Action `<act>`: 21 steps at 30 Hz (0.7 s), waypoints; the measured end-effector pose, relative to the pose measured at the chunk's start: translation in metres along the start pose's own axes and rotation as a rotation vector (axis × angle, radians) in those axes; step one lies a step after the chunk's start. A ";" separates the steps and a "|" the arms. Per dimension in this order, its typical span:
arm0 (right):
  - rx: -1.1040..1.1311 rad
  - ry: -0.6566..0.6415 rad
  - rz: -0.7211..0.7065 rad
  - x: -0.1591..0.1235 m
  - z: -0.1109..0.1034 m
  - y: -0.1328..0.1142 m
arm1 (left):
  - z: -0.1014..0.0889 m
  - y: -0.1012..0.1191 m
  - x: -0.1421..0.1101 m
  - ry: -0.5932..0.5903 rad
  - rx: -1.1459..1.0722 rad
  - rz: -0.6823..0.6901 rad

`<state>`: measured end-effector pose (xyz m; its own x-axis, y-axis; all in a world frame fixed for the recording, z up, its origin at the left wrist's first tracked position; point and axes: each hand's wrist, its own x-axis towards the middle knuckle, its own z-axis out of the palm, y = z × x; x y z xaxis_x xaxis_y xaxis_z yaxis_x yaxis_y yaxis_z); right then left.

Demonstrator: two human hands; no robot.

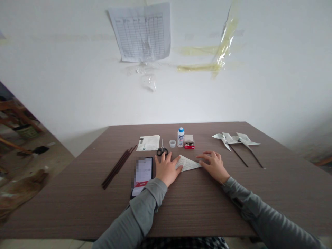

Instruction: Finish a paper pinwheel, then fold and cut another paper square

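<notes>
A printed paper folded into a triangle lies flat on the brown table between my hands. My left hand rests flat with fingers spread, its thumb pressing the paper's left edge. My right hand lies flat too, fingers stretched over the paper's right corner. Neither hand grips anything. Black-handled scissors lie just beyond my left hand.
A phone sits left of my left hand, with several dark sticks further left. A paper stack, a small cap, a glue bottle and a pin box line the back. Two paper pinwheels lie at right.
</notes>
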<state>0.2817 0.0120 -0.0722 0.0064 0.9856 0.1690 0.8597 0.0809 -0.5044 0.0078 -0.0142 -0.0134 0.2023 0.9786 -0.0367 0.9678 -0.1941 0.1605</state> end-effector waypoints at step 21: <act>-0.090 -0.175 0.032 0.001 -0.020 -0.009 | 0.002 -0.002 -0.001 0.036 0.012 0.003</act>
<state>0.2844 0.0091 -0.0503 -0.0481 0.9988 0.0007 0.9026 0.0437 -0.4282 0.0062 -0.0149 -0.0161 0.1996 0.9799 -0.0004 0.9690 -0.1973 0.1484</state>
